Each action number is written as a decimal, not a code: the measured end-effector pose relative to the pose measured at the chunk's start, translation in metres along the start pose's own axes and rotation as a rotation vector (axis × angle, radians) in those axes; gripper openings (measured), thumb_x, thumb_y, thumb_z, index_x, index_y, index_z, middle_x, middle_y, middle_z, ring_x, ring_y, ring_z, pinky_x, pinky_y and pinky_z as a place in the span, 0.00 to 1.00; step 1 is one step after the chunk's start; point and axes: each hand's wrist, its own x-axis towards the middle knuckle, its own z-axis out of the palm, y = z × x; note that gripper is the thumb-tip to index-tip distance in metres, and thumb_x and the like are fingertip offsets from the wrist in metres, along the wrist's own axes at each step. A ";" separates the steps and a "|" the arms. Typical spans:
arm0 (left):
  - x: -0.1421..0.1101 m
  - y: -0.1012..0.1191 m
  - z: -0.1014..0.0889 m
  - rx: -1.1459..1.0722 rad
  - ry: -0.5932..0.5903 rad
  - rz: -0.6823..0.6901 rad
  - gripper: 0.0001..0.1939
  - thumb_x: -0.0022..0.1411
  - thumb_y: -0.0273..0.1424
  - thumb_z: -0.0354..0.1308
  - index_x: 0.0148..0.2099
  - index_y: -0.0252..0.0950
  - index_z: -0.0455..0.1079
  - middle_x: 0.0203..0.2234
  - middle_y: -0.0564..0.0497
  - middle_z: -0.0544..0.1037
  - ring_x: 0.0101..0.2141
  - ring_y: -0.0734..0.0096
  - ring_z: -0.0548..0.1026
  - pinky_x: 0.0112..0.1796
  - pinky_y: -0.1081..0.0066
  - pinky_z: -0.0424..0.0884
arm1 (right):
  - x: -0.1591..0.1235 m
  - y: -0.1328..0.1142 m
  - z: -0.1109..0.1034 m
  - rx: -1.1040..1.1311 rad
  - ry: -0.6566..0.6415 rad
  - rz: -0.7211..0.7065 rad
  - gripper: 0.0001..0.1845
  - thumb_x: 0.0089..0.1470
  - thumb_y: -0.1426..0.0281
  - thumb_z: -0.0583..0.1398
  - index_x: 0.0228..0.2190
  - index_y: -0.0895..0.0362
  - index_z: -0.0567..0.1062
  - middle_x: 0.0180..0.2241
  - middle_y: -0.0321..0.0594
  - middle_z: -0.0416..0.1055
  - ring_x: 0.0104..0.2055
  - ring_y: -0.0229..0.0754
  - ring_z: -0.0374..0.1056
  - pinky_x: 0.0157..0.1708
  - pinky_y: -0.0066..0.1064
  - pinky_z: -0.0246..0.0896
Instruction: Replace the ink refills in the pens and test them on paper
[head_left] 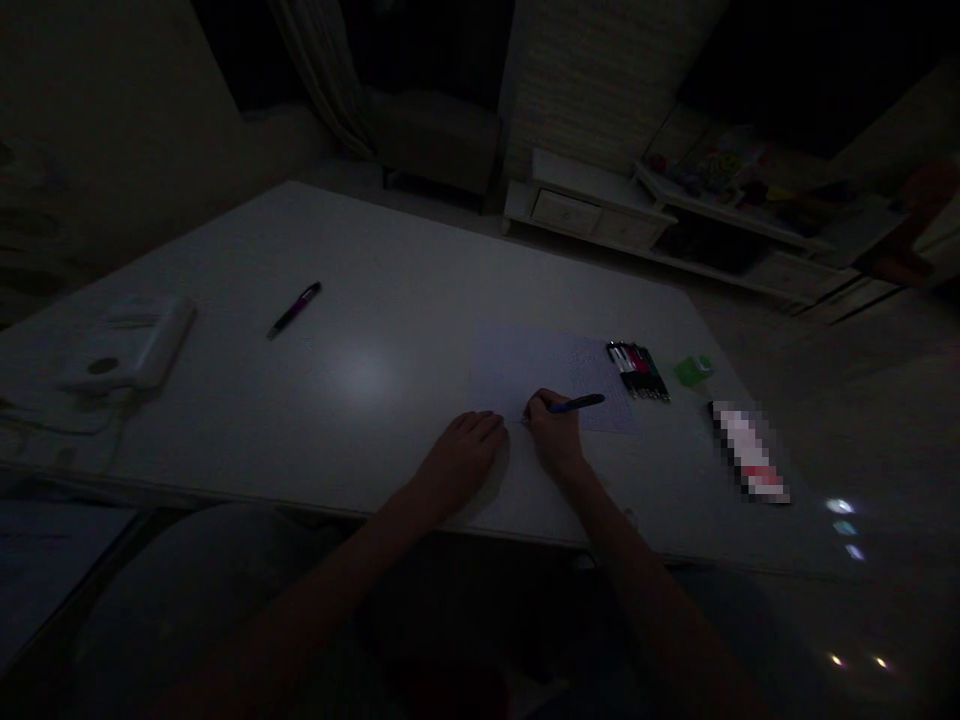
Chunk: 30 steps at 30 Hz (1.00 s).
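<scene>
A sheet of paper [517, 360] lies on the white table [375, 270], with dense small handwriting over its right part. My right hand [553, 428] is closed around a blue pen [577, 403], its tip down at the near part of the sheet. My left hand [469, 440] rests flat at the sheet's near left corner, fingers stretched out and holding nothing. Beside the paper's right edge lies a row of several pens [637, 370] in different colours.
A green container [692, 370] and a blurred-out phone-like object [750, 450] sit to the right. Far left are a dark pen [294, 310] and a white box [127, 340] with cables. A low white cabinet [592, 205] stands beyond the table. The room is dim.
</scene>
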 end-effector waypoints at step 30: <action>-0.001 -0.003 -0.001 0.001 0.016 -0.009 0.16 0.60 0.22 0.47 0.50 0.33 0.64 0.48 0.43 0.70 0.49 0.64 0.67 0.51 0.61 0.63 | 0.035 0.029 -0.149 -0.256 0.149 -0.017 0.33 0.43 0.66 0.57 0.53 0.60 0.61 0.16 0.30 0.63 0.15 0.35 0.58 0.17 0.27 0.53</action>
